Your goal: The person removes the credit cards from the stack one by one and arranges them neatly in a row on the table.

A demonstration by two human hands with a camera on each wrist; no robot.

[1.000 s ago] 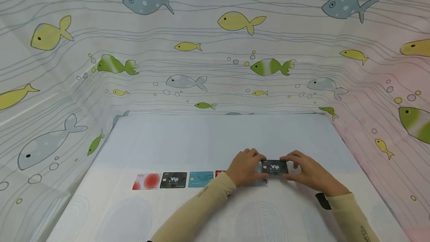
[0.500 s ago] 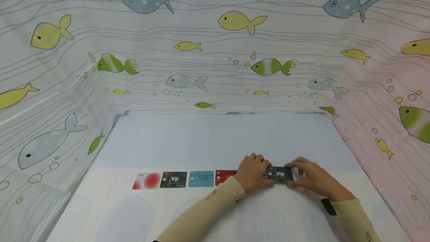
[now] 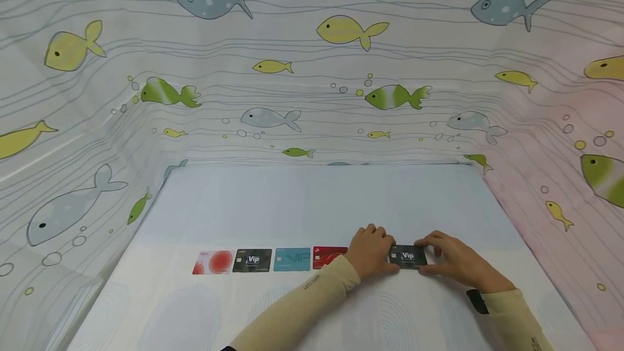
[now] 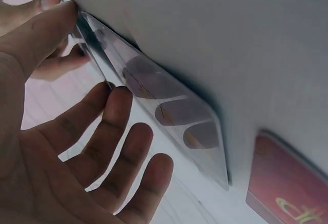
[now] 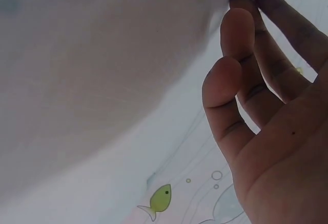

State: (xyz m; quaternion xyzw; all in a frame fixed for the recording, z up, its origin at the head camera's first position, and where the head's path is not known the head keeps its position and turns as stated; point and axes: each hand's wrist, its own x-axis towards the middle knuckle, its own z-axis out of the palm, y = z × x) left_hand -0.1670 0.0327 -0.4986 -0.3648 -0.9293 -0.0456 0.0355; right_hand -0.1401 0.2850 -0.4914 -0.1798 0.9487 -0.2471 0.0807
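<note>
A black Vip card (image 3: 408,257) is pinched at its left edge by my left hand (image 3: 370,252) and at its right edge by my right hand (image 3: 453,259). It lies at or just above the table, level with a row of cards. Beneath my left fingers, the left wrist view has a glossy card (image 4: 174,101) mirroring the fingertips; the hand hides it from the head camera. Further left comes a red card (image 3: 329,257), partly covered by my left hand and sleeve. In the right wrist view, just a sliver of the held card shows at the fingertips.
To the left the row continues with a blue VIP card (image 3: 291,259), another black Vip card (image 3: 252,260) and a white card with red circles (image 3: 212,262). The pale table (image 3: 273,205) is walled by fish-patterned cloth (image 3: 312,85).
Both hands have carried the black Vip card a little rightward and down toward the row's level. More of the red card shows from behind my left hand. The other visible cards stay put.
</note>
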